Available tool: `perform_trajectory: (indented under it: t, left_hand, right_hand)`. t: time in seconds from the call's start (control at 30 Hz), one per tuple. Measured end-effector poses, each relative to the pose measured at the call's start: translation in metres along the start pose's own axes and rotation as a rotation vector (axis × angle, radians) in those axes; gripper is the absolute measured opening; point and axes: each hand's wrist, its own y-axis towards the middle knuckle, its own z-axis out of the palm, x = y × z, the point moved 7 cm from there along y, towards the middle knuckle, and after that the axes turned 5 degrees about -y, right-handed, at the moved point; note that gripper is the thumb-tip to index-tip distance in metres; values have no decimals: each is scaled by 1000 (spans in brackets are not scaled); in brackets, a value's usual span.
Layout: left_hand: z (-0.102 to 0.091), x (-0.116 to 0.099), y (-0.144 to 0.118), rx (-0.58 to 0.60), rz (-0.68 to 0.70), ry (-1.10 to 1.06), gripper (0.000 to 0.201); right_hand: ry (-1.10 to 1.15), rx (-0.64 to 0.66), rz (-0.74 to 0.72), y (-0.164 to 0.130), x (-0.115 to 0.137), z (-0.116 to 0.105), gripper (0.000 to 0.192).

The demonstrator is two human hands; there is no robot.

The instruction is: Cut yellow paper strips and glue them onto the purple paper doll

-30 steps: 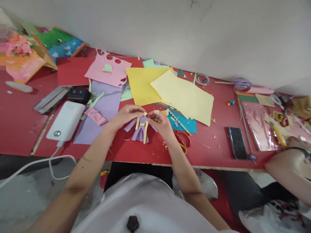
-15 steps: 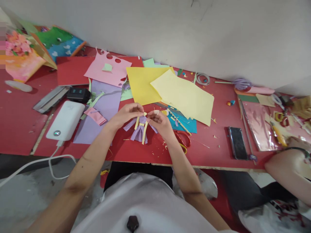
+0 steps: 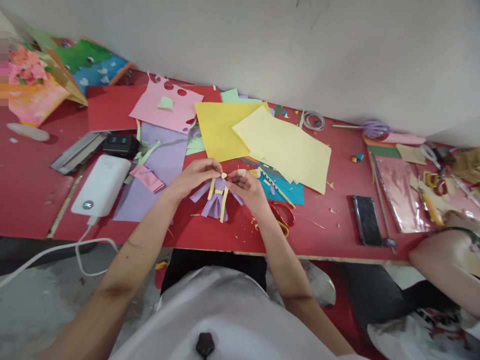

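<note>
A purple paper piece (image 3: 214, 206), pleated like a little dress with pale yellow strips hanging down it, lies on the red table between my hands. My left hand (image 3: 200, 174) is closed in a pinch at its upper left, by a small yellow paper bit (image 3: 224, 175) at the top. From the other side, my right hand (image 3: 245, 184) pinches the upper right edge of the purple piece, its fingers curled. A white wrap covers one right fingertip. The exact contact under the fingertips is partly hidden.
Red-handled scissors (image 3: 284, 214) lie beside my right wrist. Yellow sheets (image 3: 285, 145) and a purple sheet (image 3: 161, 165) spread behind and left. A white power bank (image 3: 101, 185) with a cable sits left; a phone (image 3: 367, 220) lies right. Another person's arm (image 3: 442, 255) rests at far right.
Almost nothing differs. Both hands keep their pinch at the top of the purple paper piece, with only slight finger movement and a tiny shift of the view.
</note>
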Motion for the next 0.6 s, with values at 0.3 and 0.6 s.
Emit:
perform_trajectory:
  t: [0.3, 0.6]
  left_hand:
    - [-28, 6, 0, -301, -24, -164, 26]
    - [4, 2, -7, 189, -62, 265, 35]
  right_hand:
    - [28, -20, 10, 1, -2, -1, 33]
    - [65, -97, -10, 2, 3, -7, 26]
